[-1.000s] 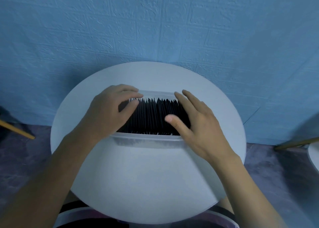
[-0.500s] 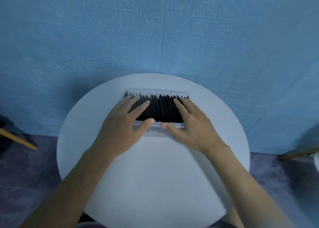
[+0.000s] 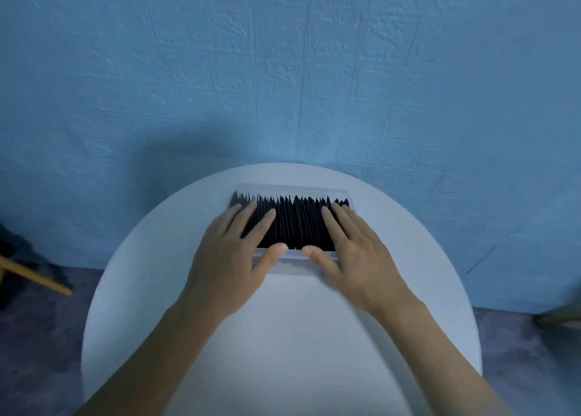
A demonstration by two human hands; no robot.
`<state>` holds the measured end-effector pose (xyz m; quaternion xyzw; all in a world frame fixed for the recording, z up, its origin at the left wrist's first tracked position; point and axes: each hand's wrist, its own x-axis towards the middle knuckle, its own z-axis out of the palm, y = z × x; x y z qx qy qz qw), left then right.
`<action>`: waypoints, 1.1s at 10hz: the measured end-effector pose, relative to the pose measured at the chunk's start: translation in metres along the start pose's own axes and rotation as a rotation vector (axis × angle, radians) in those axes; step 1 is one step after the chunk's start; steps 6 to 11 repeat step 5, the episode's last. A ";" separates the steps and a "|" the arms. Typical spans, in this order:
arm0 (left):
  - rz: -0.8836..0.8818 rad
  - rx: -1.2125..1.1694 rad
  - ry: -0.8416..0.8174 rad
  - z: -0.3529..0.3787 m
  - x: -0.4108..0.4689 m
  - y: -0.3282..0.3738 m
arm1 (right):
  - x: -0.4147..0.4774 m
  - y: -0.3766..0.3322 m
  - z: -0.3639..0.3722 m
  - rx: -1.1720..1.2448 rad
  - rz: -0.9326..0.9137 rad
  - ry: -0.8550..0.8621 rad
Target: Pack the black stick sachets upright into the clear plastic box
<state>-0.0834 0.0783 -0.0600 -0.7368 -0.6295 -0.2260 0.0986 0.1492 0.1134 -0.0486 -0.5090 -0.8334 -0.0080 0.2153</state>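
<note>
Black stick sachets [image 3: 295,223] are packed upright in one dense row that fills the clear plastic box [image 3: 292,186] from its left wall to its right wall. Jagged top edges are seen against the far rim. The box is set on the far half of the round white desk [image 3: 283,337], long side toward the person, near the desk's far edge.

The left hand [image 3: 232,252] is laid flat over the left part of the row: fingers straight, slightly spread, resting on the sachet tops, thumb placed at the box's near rim. The right hand [image 3: 355,252] is mirrored over the right part, with fingers straight on the tops and thumb at the near rim. The thumb tips are close together but apart. Both hands are kept flat and uncurled, pressing rather than gripping. The middle of the row is left uncovered between them. Bare forearms are stretched across the near half of the desk.

A blue textured wall [image 3: 283,69] with a vertical seam is seen behind the desk. Grey-purple floor [image 3: 37,337] is seen below it. A wooden rod [image 3: 34,277] is seen at far left; what it belongs to cannot be told.
</note>
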 end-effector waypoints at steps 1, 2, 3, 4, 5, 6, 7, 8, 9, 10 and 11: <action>-0.001 -0.012 -0.016 0.002 0.002 0.000 | 0.004 0.001 0.001 -0.019 0.002 -0.025; -0.015 -0.013 -0.084 -0.003 0.004 0.000 | 0.011 0.004 -0.006 -0.010 0.015 -0.142; -0.034 -0.007 -0.175 -0.012 0.004 0.001 | 0.015 0.002 -0.015 0.045 0.018 -0.231; -0.072 -0.024 -0.284 -0.023 0.016 0.002 | 0.024 0.002 -0.026 0.098 0.075 -0.259; -0.110 -0.084 -0.374 -0.036 0.008 0.001 | 0.012 -0.009 -0.031 0.119 0.108 -0.226; -0.110 -0.084 -0.374 -0.036 0.008 0.001 | 0.012 -0.009 -0.031 0.119 0.108 -0.226; -0.110 -0.084 -0.374 -0.036 0.008 0.001 | 0.012 -0.009 -0.031 0.119 0.108 -0.226; -0.110 -0.084 -0.374 -0.036 0.008 0.001 | 0.012 -0.009 -0.031 0.119 0.108 -0.226; -0.110 -0.084 -0.374 -0.036 0.008 0.001 | 0.012 -0.009 -0.031 0.119 0.108 -0.226; -0.110 -0.084 -0.374 -0.036 0.008 0.001 | 0.012 -0.009 -0.031 0.119 0.108 -0.226; -0.110 -0.084 -0.374 -0.036 0.008 0.001 | 0.012 -0.009 -0.031 0.119 0.108 -0.226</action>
